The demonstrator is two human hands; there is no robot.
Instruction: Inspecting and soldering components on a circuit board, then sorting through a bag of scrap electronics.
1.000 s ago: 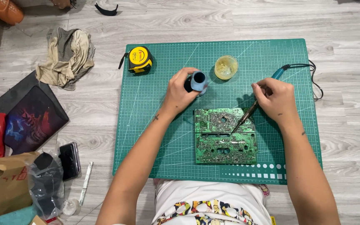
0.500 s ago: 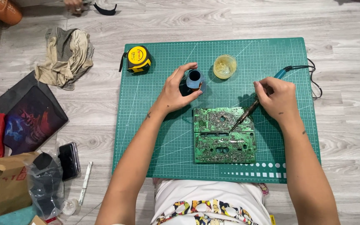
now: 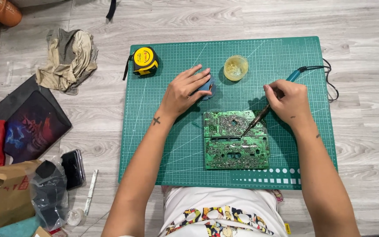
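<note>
Right hand [image 3: 288,100] clamped around a soldering iron [image 3: 259,117], tip down on the green circuit board [image 3: 236,140] near its upper middle. Left hand [image 3: 184,91] curled over a small blue spool [image 3: 208,87], just above the board's top left corner. Board lying flat at the lower centre of the green cutting mat [image 3: 163,145], well inside all mat edges. Free mat surface at left of the board. Yellow tape measure [image 3: 144,60] near the mat's top left corner, small round jar [image 3: 235,67] between both hands, higher up.

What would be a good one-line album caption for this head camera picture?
Right hand holds a soldering iron to a green circuit board; left hand rests on a small blue spool.
</note>
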